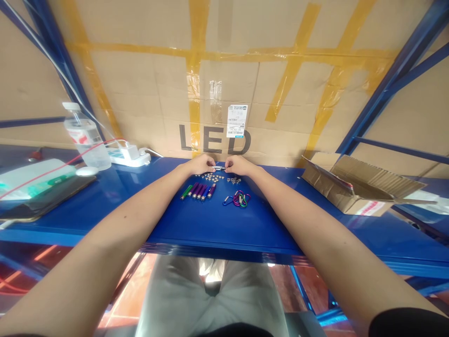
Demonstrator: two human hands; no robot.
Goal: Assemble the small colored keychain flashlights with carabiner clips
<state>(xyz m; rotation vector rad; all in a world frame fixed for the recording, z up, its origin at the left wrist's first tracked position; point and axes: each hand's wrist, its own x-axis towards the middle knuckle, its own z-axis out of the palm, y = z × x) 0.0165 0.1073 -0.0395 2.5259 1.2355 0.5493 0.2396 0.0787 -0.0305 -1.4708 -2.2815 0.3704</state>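
At the back of the blue table, my left hand (pixel 204 164) and my right hand (pixel 235 164) are close together, fingers pinched. Between their fingertips lies a slim silver metal piece (pixel 219 168), gripped at both ends; its exact kind is too small to make out. Just below the hands are scattered small gold-and-silver metal parts (pixel 210 177), with a smaller group (pixel 234 180) to the right. Nearer to me, several green, purple and blue metal tubes (pixel 199 191) with silver ends lie in a row. Right of them is a small pile of coloured carabiners (pixel 238 199).
An opened cardboard box (pixel 351 187) stands on the right. At left are a plastic bottle (pixel 87 138), a white power strip (pixel 131 158), a dark flat tablet-like thing (pixel 52 199) and a red cable (pixel 87 150). A large taped carton (pixel 157 93) walls off the back.
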